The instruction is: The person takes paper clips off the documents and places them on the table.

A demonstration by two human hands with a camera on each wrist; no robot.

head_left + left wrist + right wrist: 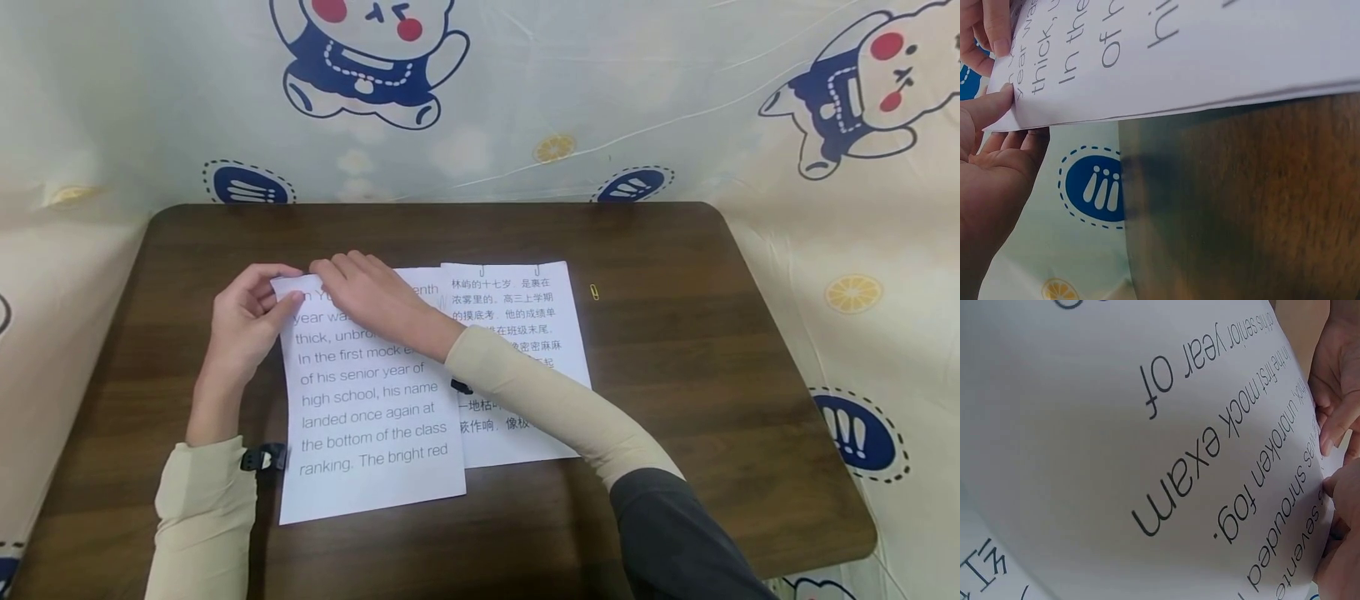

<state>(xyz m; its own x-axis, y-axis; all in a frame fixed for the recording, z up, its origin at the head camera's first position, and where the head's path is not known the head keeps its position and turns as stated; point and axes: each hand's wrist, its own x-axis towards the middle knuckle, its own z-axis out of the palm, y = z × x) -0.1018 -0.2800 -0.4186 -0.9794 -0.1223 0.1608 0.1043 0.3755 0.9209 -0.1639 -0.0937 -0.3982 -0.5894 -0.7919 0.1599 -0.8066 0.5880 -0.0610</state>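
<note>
White sheets with printed English text [367, 417] lie on the left half of the table, their edges layered in the left wrist view. My left hand [243, 329] pinches their top left corner, thumb on the printed face and fingers beneath. Close beside it, my right hand [382, 300] grips the top edge and covers part of the first lines; any small thing between its fingertips is hidden. To the right, partly under my right forearm, is a sheet with Chinese text [517, 442]. Two paper clips [537, 271] sit on that sheet's top edge.
A yellow paper clip [595, 292] lies on the brown wooden table [712, 417], right of the Chinese sheet. Behind the table hangs a pale cloth [600, 75] with cartoon prints. A dark wrist strap piece [264, 457] is at the left sleeve.
</note>
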